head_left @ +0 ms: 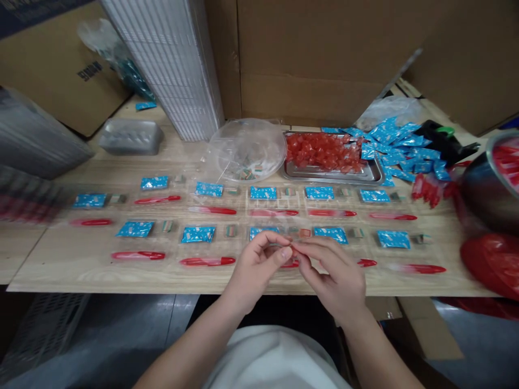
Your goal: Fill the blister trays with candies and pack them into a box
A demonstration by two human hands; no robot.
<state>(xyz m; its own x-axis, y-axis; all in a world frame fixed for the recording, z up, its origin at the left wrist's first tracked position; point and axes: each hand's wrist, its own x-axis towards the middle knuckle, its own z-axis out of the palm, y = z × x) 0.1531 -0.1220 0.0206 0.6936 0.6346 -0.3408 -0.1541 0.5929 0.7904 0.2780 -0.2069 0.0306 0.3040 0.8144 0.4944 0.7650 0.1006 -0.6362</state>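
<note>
My left hand [255, 267] and my right hand [334, 275] meet at the near edge of the wooden table [81, 270]. Their fingertips pinch together on a small clear wrapped piece [290, 249] that I cannot make out well. Under them lie two rows of clear trays, each holding a blue sachet [198, 234], a small striped sweet [230, 230] and a red utensil [207, 261]. My hands are over the front row, near its middle tray.
A steel tray of red wrapped pieces [324, 151] and a clear plastic bag [247, 146] sit behind the rows. A heap of blue sachets [399, 146] lies at the right, by a metal bowl [486, 178]. Cardboard boxes [324, 54] and a tray stack [174, 65] stand behind.
</note>
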